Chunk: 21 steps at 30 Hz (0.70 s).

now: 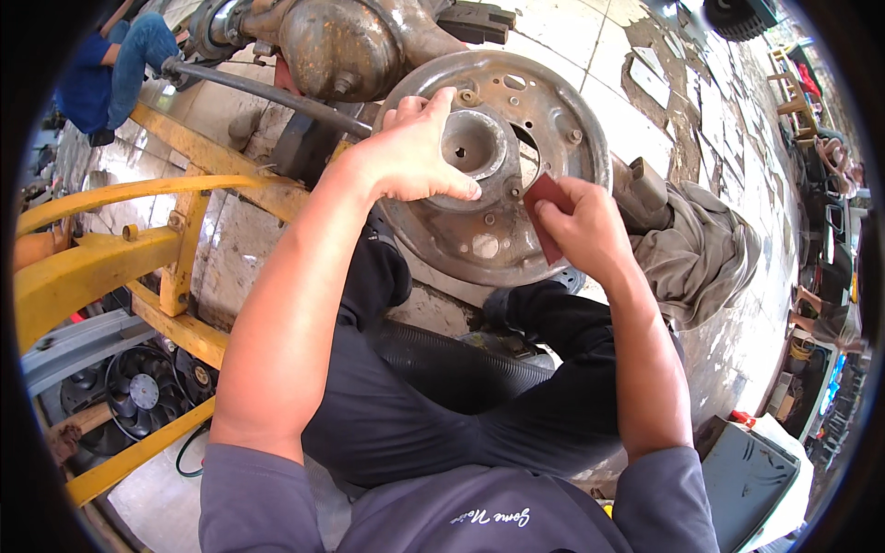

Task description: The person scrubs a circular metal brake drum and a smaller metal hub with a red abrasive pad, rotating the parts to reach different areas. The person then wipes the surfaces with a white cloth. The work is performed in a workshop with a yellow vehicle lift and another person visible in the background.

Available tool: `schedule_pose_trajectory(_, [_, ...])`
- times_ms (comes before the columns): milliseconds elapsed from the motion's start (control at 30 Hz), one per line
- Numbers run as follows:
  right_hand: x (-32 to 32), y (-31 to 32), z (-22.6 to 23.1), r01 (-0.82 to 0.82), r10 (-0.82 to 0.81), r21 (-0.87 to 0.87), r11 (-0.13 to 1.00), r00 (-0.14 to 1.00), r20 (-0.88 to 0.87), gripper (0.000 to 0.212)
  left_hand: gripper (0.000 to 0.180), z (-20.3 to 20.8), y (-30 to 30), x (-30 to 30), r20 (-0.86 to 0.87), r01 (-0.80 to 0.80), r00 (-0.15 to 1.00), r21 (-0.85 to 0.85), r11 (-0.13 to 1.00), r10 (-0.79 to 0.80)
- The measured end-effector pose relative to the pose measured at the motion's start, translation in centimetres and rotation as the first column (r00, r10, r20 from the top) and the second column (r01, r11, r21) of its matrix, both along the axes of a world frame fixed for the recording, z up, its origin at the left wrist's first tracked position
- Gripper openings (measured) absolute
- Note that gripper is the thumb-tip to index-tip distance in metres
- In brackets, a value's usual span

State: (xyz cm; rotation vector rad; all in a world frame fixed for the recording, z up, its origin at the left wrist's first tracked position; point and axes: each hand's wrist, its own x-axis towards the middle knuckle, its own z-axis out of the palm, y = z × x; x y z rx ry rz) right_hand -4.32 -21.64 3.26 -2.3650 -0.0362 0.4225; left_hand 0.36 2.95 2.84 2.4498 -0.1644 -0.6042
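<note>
In front of me is a round, worn metal brake backing plate with holes and bolts, at the end of a rusty axle housing. A grey metal ring sits at its middle, around a round bore. My left hand grips the ring from the left, thumb low and forefinger high, the other fingers curled. A folded piece of reddish-brown sandpaper is pinched in my right hand, at the plate's right side. The sandpaper hides part of the plate behind it.
A yellow metal frame stands at the left, with black fans below. A long rod runs toward the plate. A grey cloth lies at the right. Another person in blue is at the far left. Broken tiles lie beyond.
</note>
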Motion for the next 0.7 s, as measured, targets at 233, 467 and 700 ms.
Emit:
schedule_pose_trajectory(233, [0.3,0.0,-1.1,0.015,-0.015,-0.021,1.0,1.0,-0.01,0.027,0.132,0.1,-0.1,0.2,-0.002,0.017,1.0,0.045,0.999,-0.017])
schedule_pose_trajectory(467, [-0.5,0.6,-0.4,0.054,-0.053,0.0,0.999,0.996,-0.073,0.024,0.131,-0.1,-0.1,0.1,-0.014,0.011,1.0,0.04,0.999,-0.01])
schedule_pose_trajectory(700, [-0.4,-0.6,-0.4,-0.327,0.332,-0.072,0.942,0.881,0.338,0.013,0.132,-0.1,-0.2,0.3,-0.005,0.013,1.0,0.033,0.999,-0.013])
